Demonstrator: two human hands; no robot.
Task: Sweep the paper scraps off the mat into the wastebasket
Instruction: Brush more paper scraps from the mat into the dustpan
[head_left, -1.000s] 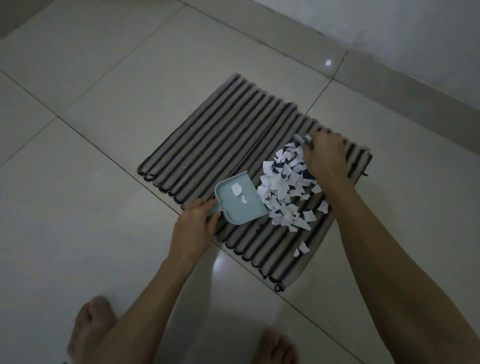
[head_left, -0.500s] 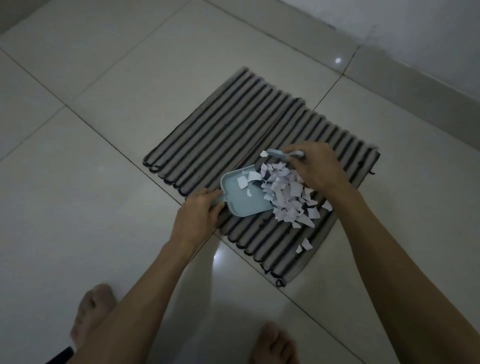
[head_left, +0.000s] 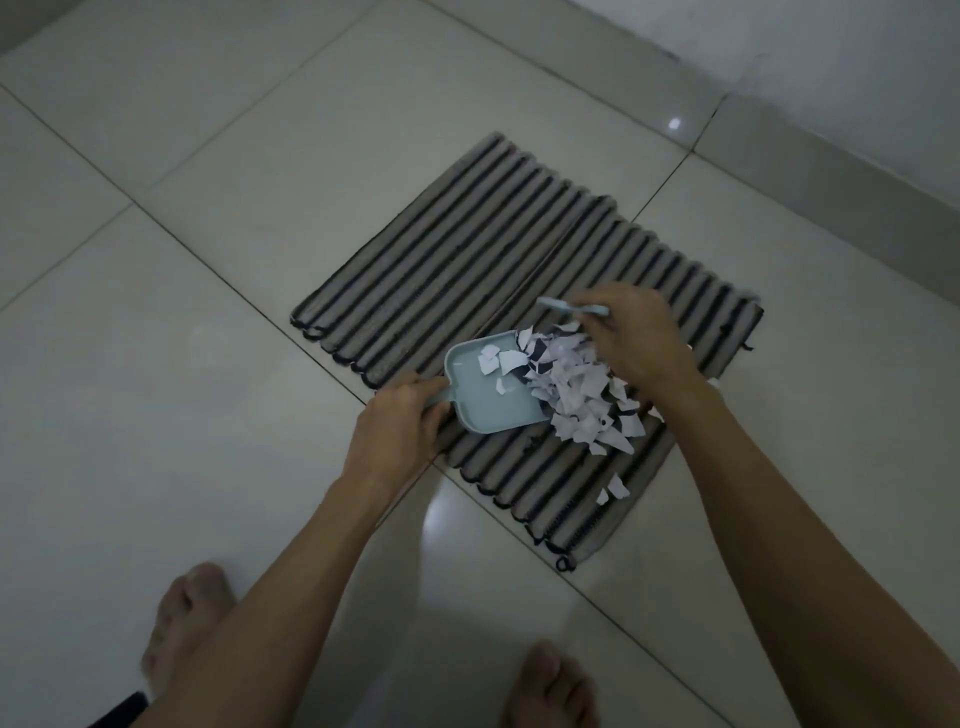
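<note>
While left hand grips the plastic dustpan — right hand pinches a brush over ragged scraps.

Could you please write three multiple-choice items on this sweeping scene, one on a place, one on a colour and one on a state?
1. Where does the dustpan rest?
A. on the striped mat
B. on the bare tiles
C. held up in the air

2. What colour is the dustpan?
A. red
B. light blue
C. black

3. How is the left hand placed?
A. flat on the floor
B. hanging idle
C. gripping the dustpan's handle

Answers:
1 A: the pan lies on the mat's near edge, with the paper scraps piled at its open mouth.
2 B: its tray shows pale blue, like the small brush that the right hand holds.
3 C: the fingers curl round the handle.
</note>
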